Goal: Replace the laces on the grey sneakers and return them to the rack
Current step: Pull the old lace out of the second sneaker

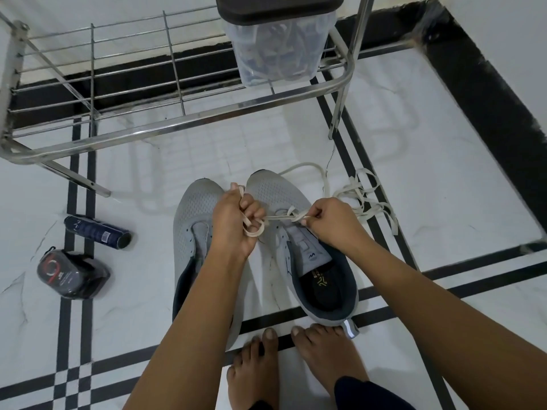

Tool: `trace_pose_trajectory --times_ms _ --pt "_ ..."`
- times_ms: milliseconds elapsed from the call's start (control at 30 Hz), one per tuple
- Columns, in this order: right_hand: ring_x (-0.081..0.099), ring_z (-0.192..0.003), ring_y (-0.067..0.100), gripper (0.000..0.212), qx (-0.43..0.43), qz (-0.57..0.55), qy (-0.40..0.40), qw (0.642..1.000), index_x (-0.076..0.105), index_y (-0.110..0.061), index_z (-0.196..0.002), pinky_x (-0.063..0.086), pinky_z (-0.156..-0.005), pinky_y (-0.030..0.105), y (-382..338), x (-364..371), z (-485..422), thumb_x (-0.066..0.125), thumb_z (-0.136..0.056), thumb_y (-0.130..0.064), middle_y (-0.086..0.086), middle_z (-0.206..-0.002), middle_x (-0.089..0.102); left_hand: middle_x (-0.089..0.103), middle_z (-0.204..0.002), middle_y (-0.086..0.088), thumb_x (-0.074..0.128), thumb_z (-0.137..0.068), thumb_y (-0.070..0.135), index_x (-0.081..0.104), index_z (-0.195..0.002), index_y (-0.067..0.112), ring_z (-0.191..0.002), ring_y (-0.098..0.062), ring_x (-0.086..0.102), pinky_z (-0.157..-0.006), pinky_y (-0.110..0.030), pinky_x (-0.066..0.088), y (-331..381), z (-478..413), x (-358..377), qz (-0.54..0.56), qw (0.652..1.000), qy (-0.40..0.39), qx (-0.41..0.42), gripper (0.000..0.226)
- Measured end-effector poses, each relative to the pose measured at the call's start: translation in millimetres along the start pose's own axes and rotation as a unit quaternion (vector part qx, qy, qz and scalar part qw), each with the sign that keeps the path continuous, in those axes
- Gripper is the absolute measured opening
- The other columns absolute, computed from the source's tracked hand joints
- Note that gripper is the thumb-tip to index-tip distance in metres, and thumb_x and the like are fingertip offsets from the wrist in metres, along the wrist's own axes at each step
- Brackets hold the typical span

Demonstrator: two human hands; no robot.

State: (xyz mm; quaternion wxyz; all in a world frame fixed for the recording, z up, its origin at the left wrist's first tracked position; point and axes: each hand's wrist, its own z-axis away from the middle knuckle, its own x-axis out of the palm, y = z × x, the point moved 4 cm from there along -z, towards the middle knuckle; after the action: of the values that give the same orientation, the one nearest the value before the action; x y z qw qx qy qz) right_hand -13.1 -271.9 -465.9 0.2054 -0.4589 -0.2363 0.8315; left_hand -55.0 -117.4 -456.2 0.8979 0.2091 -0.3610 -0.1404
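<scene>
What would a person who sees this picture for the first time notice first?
First the two hands at the centre: the left hand and the right hand pull a cream lace over the right grey sneaker. A loose tangle of cream laces lies on the floor to the right. Behind stands a steel rack with a clear container on it.

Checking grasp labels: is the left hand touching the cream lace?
Touching. The head view shows the left hand closed around loops of the cream lace, wound through its fingers.

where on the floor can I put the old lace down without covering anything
Bare tile lies between the left sneaker and the can, and under the rack. Right of the right sneaker it is crowded with loose lace.
</scene>
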Motion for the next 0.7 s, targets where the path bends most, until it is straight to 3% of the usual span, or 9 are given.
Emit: trace_pose_trajectory --times_ms 67,133,200,267,367,433,500,633,700 --pt "0.06 -0.084 0.022 0.015 0.004 -0.001 -0.001 1.0 0.066 -0.007 -0.09 0.047 -0.074 0.03 0 0 -1 0.065 -0.084 -0.02 0.006 -0.083 0.064 0.037 -0.051 0.006 0.044 -0.098 0.026 0.043 -0.088 0.017 -0.038 -0.005 0.032 -0.036 -0.017 0.027 11 3 3 -0.219 0.972 -0.003 0.084 0.013" --pt "0.06 -0.084 0.021 0.011 0.004 0.001 0.005 1.0 0.066 -0.009 -0.089 0.047 -0.074 0.029 0 0 -1 0.065 -0.084 -0.019 0.007 -0.087 0.066 0.047 -0.075 0.005 0.059 -0.09 0.027 0.05 -0.099 0.017 -0.062 -0.008 0.049 -0.052 -0.018 0.038 11 -2 3 -0.62 0.759 -0.048 0.192 0.016" --pt "0.061 -0.086 0.022 0.009 0.001 0.004 0.01 1.0 0.066 -0.01 -0.088 0.049 -0.075 0.03 0 1 0 0.064 -0.084 -0.018 0.008 -0.089 0.067 0.047 -0.093 0.0 0.062 -0.088 0.021 0.061 -0.102 0.01 -0.088 -0.019 0.054 -0.072 -0.024 0.039 -5 -10 -2 -0.798 0.554 -0.116 0.208 0.018" --pt "0.06 -0.084 0.021 0.01 0.004 0.004 0.01 1.0 0.066 -0.009 -0.089 0.047 -0.072 0.029 0 1 0 0.064 -0.084 -0.017 0.007 -0.087 0.066 0.05 -0.093 -0.001 0.057 -0.09 0.012 0.066 -0.095 0.008 -0.089 -0.021 0.054 -0.074 -0.025 0.04 -11 -9 0 -0.782 0.564 -0.135 0.229 0.011" --pt "0.059 -0.084 0.021 0.009 0.014 0.004 0.007 1.0 0.065 -0.008 -0.088 0.04 -0.069 0.024 2 -2 -1 0.063 -0.086 -0.016 0.006 -0.085 0.063 0.06 -0.082 0.006 0.046 -0.097 0.015 0.056 -0.085 0.018 -0.073 -0.014 0.051 -0.06 -0.024 0.039 -1 -2 -4 -0.528 0.831 -0.05 0.17 0.016" --pt "0.06 -0.094 0.024 0.013 0.011 0.009 0.014 1.0 0.065 -0.007 -0.095 0.042 -0.074 0.025 0 -3 3 0.06 -0.088 -0.016 0.008 -0.092 0.062 0.06 -0.076 0.001 0.04 -0.099 0.02 0.049 -0.085 0.019 -0.067 -0.015 0.051 -0.061 -0.029 0.043 6 0 -10 -0.407 0.903 -0.018 0.135 0.017" --pt "0.054 -0.105 0.027 0.024 -0.038 0.073 0.048 0.995 0.061 -0.006 -0.109 0.046 -0.085 0.032 -7 -3 11 0.057 -0.09 -0.021 0.011 -0.111 0.055 0.054 -0.071 -0.005 0.041 -0.099 0.019 0.046 -0.091 0.016 -0.064 -0.016 0.051 -0.061 -0.026 0.048 8 2 -9 -0.505 0.848 -0.021 0.162 0.01" --pt "0.045 -0.111 0.027 0.038 -0.071 0.128 0.019 0.989 0.063 -0.01 -0.103 0.045 -0.091 0.041 -23 8 20 0.057 -0.087 -0.043 0.01 -0.117 0.046 0.05 -0.089 -0.011 0.056 -0.092 0.022 0.049 -0.102 0.004 -0.079 -0.024 0.05 -0.063 -0.027 0.033 -4 -8 -7 -0.796 0.572 -0.054 0.192 0.022" --pt "0.041 -0.115 0.029 0.037 -0.041 0.144 -0.033 0.988 0.067 -0.013 -0.1 0.043 -0.095 0.041 -24 15 14 0.061 -0.084 -0.046 0.01 -0.122 0.043 0.047 -0.102 -0.014 0.058 -0.09 0.024 0.052 -0.098 0.002 -0.092 -0.03 0.051 -0.072 -0.029 0.035 -10 -15 -8 -0.836 0.523 -0.061 0.154 0.024"
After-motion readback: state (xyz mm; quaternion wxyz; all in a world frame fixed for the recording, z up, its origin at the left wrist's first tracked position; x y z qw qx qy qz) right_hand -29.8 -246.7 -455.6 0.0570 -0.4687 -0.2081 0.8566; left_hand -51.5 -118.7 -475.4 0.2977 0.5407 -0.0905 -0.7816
